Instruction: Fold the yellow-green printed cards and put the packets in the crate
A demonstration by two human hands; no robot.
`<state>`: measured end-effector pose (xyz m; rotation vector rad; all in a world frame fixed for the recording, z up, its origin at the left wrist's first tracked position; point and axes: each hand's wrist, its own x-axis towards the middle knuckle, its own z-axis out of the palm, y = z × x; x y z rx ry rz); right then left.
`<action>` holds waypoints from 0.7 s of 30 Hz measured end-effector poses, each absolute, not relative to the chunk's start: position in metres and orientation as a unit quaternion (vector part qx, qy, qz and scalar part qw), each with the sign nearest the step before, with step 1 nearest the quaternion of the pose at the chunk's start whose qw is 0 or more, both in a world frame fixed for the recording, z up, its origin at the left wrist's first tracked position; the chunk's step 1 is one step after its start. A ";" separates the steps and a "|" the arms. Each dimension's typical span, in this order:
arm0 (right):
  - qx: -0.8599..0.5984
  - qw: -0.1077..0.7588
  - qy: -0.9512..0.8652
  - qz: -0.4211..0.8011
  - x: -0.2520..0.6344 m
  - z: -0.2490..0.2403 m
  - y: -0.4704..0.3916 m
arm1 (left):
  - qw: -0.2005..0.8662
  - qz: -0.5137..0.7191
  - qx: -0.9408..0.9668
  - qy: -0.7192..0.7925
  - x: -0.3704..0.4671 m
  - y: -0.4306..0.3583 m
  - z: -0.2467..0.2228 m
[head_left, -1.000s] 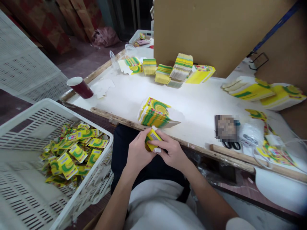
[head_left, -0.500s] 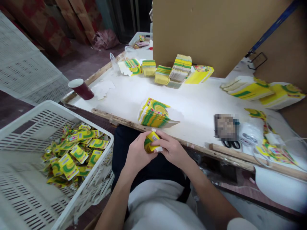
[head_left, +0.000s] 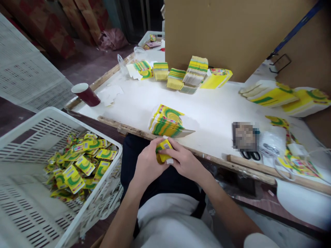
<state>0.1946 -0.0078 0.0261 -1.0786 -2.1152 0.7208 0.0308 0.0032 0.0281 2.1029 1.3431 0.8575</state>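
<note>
Over my lap, just off the table's front edge, a small yellow box (head_left: pixel 163 151) with white flaps sits between my two hands. My left hand (head_left: pixel 148 162) wraps round its left side. The fingers of my right hand (head_left: pixel 184 160) press on its right side and top. Parts of the box are hidden behind the fingers. Beyond my hands, near the edge of the white table (head_left: pixel 124 113), stands a bundle of flat yellow and green cartons (head_left: pixel 168 120). At my left is a white basket (head_left: pixel 49 115) with many yellow packets (head_left: pixel 74 179) in it.
A dark red cup (head_left: pixel 89 96) stands at the table's left edge. Carton stacks (head_left: pixel 198 70) line the back against a cardboard sheet (head_left: pixel 212 38). More cartons (head_left: pixel 274 94), black-handled scissors (head_left: pixel 250 155) and a clear plastic bag (head_left: pixel 272 139) lie at the right.
My right-hand fingers have shifted slightly on the box, and the box has tilted a little. The view has moved slightly.
</note>
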 end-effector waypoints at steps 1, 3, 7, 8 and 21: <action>-0.408 0.327 -0.807 0.275 0.195 0.027 -0.007 | 0.252 0.312 0.773 0.491 0.030 0.004 0.028; -0.399 0.331 -0.808 0.281 0.198 0.031 -0.005 | 0.266 0.305 0.774 0.487 0.030 0.004 0.027; -0.382 0.320 -0.812 0.303 0.204 0.035 -0.003 | 0.307 0.289 0.773 0.475 0.030 0.005 0.025; -0.379 0.321 -0.813 0.305 0.205 0.034 -0.004 | 0.306 0.290 0.774 0.472 0.030 0.005 0.024; -0.450 0.414 -0.762 0.213 0.205 0.016 -0.006 | 0.549 0.516 0.401 0.521 0.019 0.008 0.019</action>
